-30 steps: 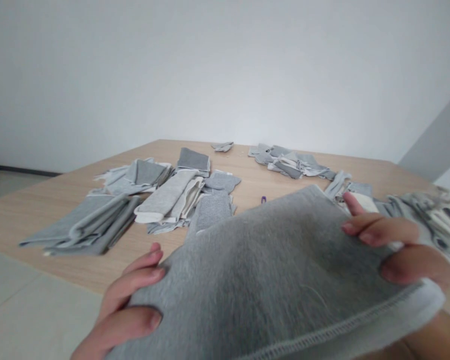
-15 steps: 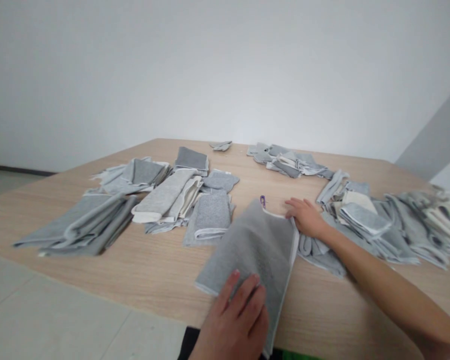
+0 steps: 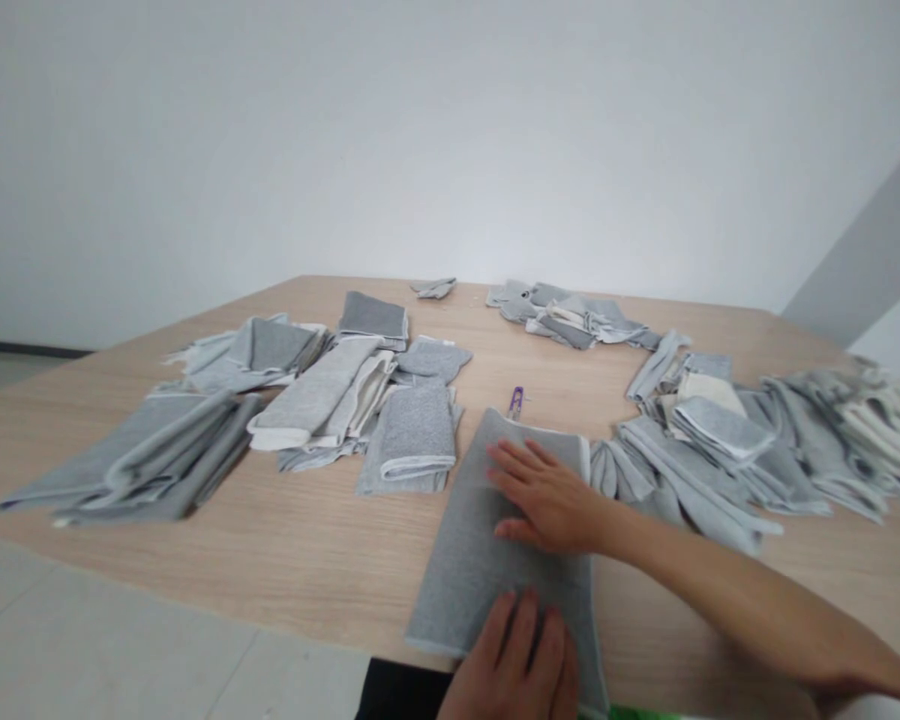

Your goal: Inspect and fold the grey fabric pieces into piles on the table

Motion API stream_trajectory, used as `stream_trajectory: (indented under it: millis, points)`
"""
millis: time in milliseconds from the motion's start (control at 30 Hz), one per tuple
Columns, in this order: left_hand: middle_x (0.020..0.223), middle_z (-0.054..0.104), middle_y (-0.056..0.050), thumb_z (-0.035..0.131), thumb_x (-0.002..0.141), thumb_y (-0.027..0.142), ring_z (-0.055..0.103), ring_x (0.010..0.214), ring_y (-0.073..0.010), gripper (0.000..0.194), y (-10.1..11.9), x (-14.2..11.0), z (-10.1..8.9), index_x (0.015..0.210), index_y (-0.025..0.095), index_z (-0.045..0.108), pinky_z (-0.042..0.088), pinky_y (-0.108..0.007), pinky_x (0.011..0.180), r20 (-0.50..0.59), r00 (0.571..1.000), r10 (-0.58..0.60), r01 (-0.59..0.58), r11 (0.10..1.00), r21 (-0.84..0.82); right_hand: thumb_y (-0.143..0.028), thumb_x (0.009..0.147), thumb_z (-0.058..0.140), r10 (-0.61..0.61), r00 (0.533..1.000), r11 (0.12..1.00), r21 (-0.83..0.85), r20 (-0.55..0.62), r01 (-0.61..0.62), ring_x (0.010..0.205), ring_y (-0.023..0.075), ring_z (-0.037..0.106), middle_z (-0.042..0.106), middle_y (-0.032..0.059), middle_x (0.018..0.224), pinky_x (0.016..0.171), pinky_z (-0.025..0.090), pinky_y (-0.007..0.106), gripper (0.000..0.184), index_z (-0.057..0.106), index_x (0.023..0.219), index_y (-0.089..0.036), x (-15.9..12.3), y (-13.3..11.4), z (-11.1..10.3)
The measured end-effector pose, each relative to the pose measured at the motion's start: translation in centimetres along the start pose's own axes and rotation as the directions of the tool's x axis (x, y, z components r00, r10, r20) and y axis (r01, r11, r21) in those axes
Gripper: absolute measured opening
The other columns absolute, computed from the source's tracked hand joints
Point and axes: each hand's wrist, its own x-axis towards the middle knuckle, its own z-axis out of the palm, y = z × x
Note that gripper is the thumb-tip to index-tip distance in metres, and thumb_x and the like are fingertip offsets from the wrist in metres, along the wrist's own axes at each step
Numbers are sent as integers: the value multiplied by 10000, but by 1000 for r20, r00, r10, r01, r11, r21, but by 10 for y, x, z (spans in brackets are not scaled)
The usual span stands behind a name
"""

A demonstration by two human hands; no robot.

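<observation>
A grey cloth [image 3: 487, 530] with a white edge lies flat on the wooden table [image 3: 322, 560] right in front of me. My right hand [image 3: 547, 495] rests flat on its middle, fingers stretched out to the left. At the cloth's near edge my left hand [image 3: 517, 665] presses down, fingers straight and together, holding nothing. A small purple thing [image 3: 516, 401] lies just beyond the cloth's far edge.
Folded grey and cream cloths [image 3: 345, 395] lie in stacks to the left. A loose heap of cloths [image 3: 750, 435] spreads along the right side, and a smaller pile [image 3: 570, 315] sits at the back. The table's near edge meets a pale tiled floor [image 3: 120, 650].
The cloth was held up close in both hands, then laid on the table. My right hand has slid from its far corner back to its middle; my left hand stays at the near edge.
</observation>
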Motion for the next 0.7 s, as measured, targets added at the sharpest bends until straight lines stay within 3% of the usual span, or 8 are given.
stream_trajectory:
  millis: [133, 267, 333, 367, 533, 700]
  points:
    - [911, 721, -13, 407, 920, 140, 653, 895, -194, 287, -4, -4, -2, 937, 189, 689, 393, -382, 923, -13, 1000, -17, 17, 1000, -14, -620, 947, 381, -63, 988, 984, 174, 139, 38, 1456, 321, 281, 311, 185, 1567, 1186, 181, 558, 736, 378, 1484, -117, 0, -20, 25]
    - [1058, 722, -23, 390, 933, 204, 622, 1043, -187, 293, -28, -21, -18, 1051, 198, 658, 366, -354, 998, 207, 969, -137, 138, 990, 8, -589, 952, 402, -69, 988, 971, 237, 142, 34, 1467, 321, 251, 295, 169, 1578, 1181, 181, 571, 718, 348, 1501, -130, -3, -15, 37]
    - [1089, 724, -27, 412, 901, 210, 617, 1074, -194, 290, -45, -30, -29, 1048, 190, 662, 366, -345, 1014, 262, 947, -187, 187, 982, 24, -557, 975, 370, -85, 988, 964, 260, 126, 50, 1466, 307, 257, 312, 160, 1573, 1181, 184, 569, 673, 353, 1499, -135, -5, -12, 37]
    - [1141, 715, -40, 424, 878, 201, 608, 1111, -201, 315, -53, -34, -34, 1086, 182, 661, 379, -338, 1013, 308, 936, -168, 168, 985, 26, -543, 983, 360, -93, 988, 961, 269, 121, 57, 1467, 302, 259, 323, 157, 1569, 1181, 186, 570, 656, 355, 1498, -137, -5, -11, 36]
    - [1140, 729, -36, 425, 774, 56, 652, 1073, -179, 436, -77, -38, -51, 1092, 198, 688, 484, -289, 936, 305, 942, -144, 143, 989, 26, -531, 985, 373, -131, 985, 955, 282, 115, 94, 1479, 297, 227, 373, 131, 1549, 1183, 168, 579, 633, 341, 1508, -176, -6, -11, 33]
    - [1061, 759, -15, 389, 896, 78, 687, 1020, -149, 370, -81, -27, -68, 1040, 197, 709, 507, -245, 930, 221, 974, -44, 58, 997, -58, -501, 982, 411, -218, 969, 917, 364, 117, 163, 1476, 296, 235, 396, 116, 1539, 1189, 163, 565, 618, 355, 1500, -170, -10, -16, 32]
